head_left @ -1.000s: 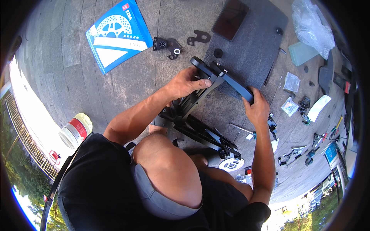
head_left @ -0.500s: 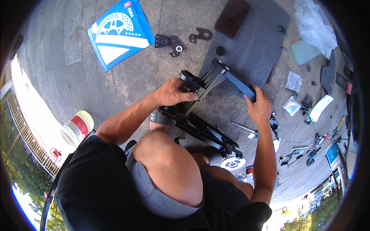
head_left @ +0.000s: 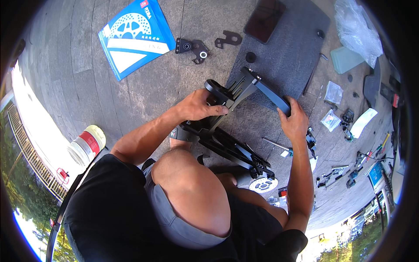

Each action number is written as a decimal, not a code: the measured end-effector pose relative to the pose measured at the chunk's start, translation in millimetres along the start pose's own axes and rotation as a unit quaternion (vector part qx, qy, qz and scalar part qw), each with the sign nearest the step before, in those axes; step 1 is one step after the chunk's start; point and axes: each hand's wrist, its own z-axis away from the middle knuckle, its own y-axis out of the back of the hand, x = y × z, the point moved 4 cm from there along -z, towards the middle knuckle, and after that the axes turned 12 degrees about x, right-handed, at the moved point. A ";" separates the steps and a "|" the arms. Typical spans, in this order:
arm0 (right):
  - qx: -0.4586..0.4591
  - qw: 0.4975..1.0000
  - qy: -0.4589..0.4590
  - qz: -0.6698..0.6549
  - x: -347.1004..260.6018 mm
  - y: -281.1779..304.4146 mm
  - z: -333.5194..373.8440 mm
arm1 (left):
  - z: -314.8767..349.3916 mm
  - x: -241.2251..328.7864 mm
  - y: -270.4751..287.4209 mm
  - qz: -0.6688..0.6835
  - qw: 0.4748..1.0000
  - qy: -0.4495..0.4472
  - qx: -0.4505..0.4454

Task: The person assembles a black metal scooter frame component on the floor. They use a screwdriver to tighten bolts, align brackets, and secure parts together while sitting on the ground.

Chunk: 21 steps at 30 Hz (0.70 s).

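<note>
A black metal frame [head_left: 247, 91] with long arms stands in front of my knees; what machine it belongs to I cannot tell. My left hand [head_left: 200, 105] is closed round its body beside a round clamp-like ring [head_left: 212, 84], thumb lying along the top. With the fingers of my right hand [head_left: 295, 122] I grip the free end of the flat arm [head_left: 271, 93] that reaches out to the right. Near the frame's lower end sits a silver perforated brake disc [head_left: 263, 185]. My knee and leg hide part of the lower frame.
On the paving lie a blue printed packet [head_left: 135, 41], black metal brackets [head_left: 192, 49] and a dark mat [head_left: 297, 48] with a phone-like slab [head_left: 264, 19]. Plastic bags [head_left: 358, 32], small parts and tools [head_left: 336, 174] spread on the right. A clear jug [head_left: 89, 144] stands left.
My left thumb has slid slightly right along the frame. Both hands keep their hold, and the frame has hardly moved.
</note>
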 end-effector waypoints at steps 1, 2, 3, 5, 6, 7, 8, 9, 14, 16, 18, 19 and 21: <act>0.001 1.000 0.000 0.000 -0.1 0.1 0.1 | -0.6 1.1 0.0 0.002 1.000 -0.002 0.004; 0.002 1.000 0.002 0.001 -0.3 0.3 0.1 | -1.2 1.6 -0.3 -0.001 1.000 0.004 0.004; 0.003 1.000 0.004 0.003 -0.5 0.4 0.1 | -1.7 3.8 -0.2 0.010 1.000 -0.009 0.005; 0.002 1.000 0.004 0.004 -0.6 0.7 0.2 | -4.4 6.7 0.2 0.021 1.000 -0.016 0.003; 0.001 1.000 0.002 0.004 -0.6 0.6 0.2 | -6.3 7.5 0.3 0.017 1.000 -0.014 -0.001; -0.001 1.000 0.001 0.003 -0.5 0.6 0.1 | -8.8 8.2 0.1 0.012 1.000 -0.009 -0.004; -0.001 1.000 0.000 0.004 -0.6 0.6 0.1 | -11.1 9.0 -0.2 0.007 1.000 -0.004 -0.007; -0.002 1.000 0.000 0.004 -0.6 0.6 0.0 | -14.7 11.4 -0.4 0.015 1.000 -0.014 -0.004; -0.003 1.000 -0.003 0.009 -0.5 0.6 -0.5 | -36.6 23.5 -4.5 0.025 0.997 -0.065 0.022; -0.001 1.000 -0.002 0.007 -0.5 0.7 -0.6 | -44.1 25.7 -6.2 0.018 0.997 -0.068 0.013; 0.003 1.000 0.003 0.003 -0.8 0.9 -0.7 | -45.9 27.4 -6.3 0.039 0.996 -0.079 0.016; 0.006 1.000 0.004 0.003 -0.8 1.1 -0.8 | -45.7 27.9 -6.2 0.049 0.995 -0.084 0.018; 0.003 1.000 0.001 0.004 -0.6 0.7 -0.6 | -43.4 25.6 -5.7 0.027 0.998 -0.060 0.023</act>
